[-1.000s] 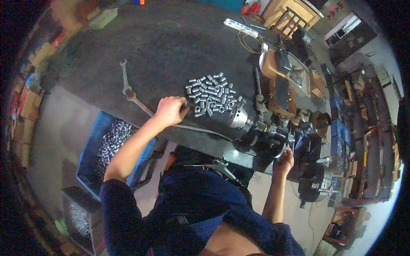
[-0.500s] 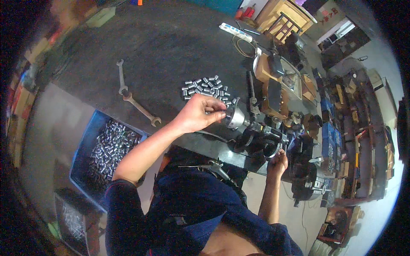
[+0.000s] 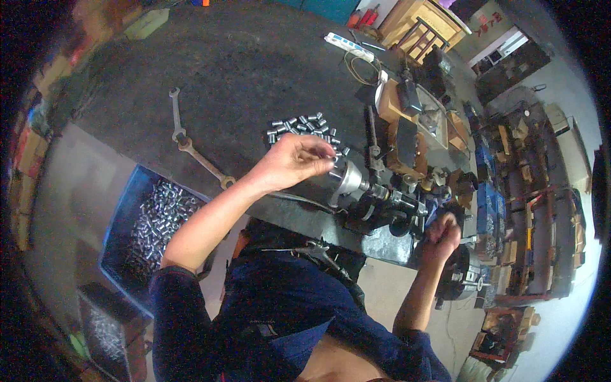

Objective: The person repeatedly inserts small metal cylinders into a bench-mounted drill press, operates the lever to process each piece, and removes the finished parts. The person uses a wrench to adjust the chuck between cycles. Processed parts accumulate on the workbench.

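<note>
Overhead, head view only
left hand (image 3: 294, 162): over the dark tabletop (image 3: 223, 70), fingers curled together, fingertips pinched at the mouth of the silver chuck (image 3: 349, 179); whether a piece is in the pinch cannot be told, too small
small metal sleeves (image 3: 304, 128): loose silver pile on the tabletop, just beyond the left hand, touching its far side in the picture
chuck machine (image 3: 382, 204): dark small lathe at the near tabletop edge, chuck facing the left hand
right hand (image 3: 441, 233): lower right of the machine, fingers closed around a small part of it, what exactly is unclear
wrenches (image 3: 191, 143): two, lying flat left of the pile, well apart from both hands
blue bin (image 3: 130, 210): below the tabletop edge, full of silver sleeves
</note>
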A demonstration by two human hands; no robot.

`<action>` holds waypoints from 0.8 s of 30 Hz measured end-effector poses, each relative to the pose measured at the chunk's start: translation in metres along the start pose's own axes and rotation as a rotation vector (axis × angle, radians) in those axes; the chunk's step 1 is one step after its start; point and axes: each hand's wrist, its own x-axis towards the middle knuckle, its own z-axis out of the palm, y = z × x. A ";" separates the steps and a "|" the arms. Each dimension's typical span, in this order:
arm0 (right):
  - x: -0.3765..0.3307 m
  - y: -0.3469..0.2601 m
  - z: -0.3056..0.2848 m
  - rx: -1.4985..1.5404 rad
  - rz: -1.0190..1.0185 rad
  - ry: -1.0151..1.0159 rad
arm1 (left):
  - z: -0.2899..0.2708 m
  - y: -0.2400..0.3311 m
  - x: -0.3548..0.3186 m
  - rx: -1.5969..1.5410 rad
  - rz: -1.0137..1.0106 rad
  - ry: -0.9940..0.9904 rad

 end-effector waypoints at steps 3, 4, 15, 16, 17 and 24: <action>0.053 0.006 -0.007 0.127 0.012 -0.029 | 0.010 -0.005 -0.004 0.136 0.021 0.052; 0.066 0.016 -0.007 0.138 -0.019 -0.029 | 0.016 -0.007 -0.004 0.217 -0.052 0.044; 0.008 0.086 -0.003 0.057 0.115 0.375 | 0.037 0.001 -0.006 0.740 0.173 0.288; -0.006 0.078 -0.022 0.060 0.167 0.298 | 0.038 0.001 -0.006 0.740 0.193 0.290; -0.017 0.067 -0.028 0.065 0.222 0.223 | 0.039 -0.001 -0.005 0.742 0.210 0.291; -0.014 0.000 -0.007 -0.054 0.007 0.032 | 0.042 -0.003 -0.005 0.695 0.228 0.280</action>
